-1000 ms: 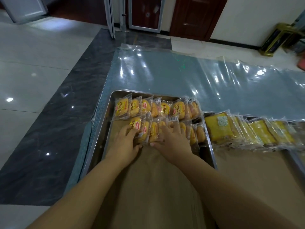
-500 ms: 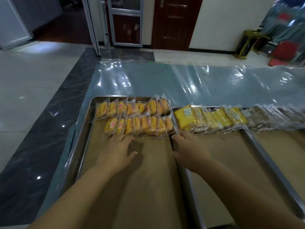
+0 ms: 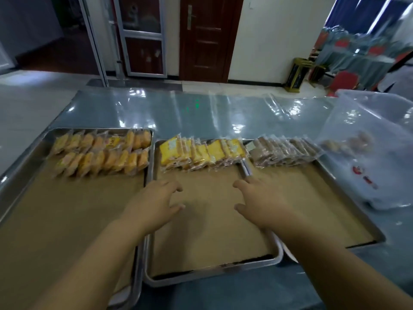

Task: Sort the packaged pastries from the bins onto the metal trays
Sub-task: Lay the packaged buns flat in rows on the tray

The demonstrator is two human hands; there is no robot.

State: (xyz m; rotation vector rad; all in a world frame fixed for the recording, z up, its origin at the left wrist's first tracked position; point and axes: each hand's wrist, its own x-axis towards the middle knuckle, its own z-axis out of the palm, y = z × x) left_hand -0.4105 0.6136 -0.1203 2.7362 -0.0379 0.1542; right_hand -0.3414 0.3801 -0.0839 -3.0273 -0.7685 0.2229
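Many yellow pastries (image 3: 201, 153) lie beyond left hand (image 3: 154, 204) and right hand (image 3: 266, 202).

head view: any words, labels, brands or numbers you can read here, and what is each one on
No text can be read in this view.
Wrapper print on the small round packs in the left tray: too blurred.
White label on the yellow pack in the middle tray: too blurred.
Red marks on the clear plastic bag: too blurred.

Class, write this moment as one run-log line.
left hand: open, empty, above middle tray | right hand: open, empty, above tray rim | pastries: rows at far tray ends
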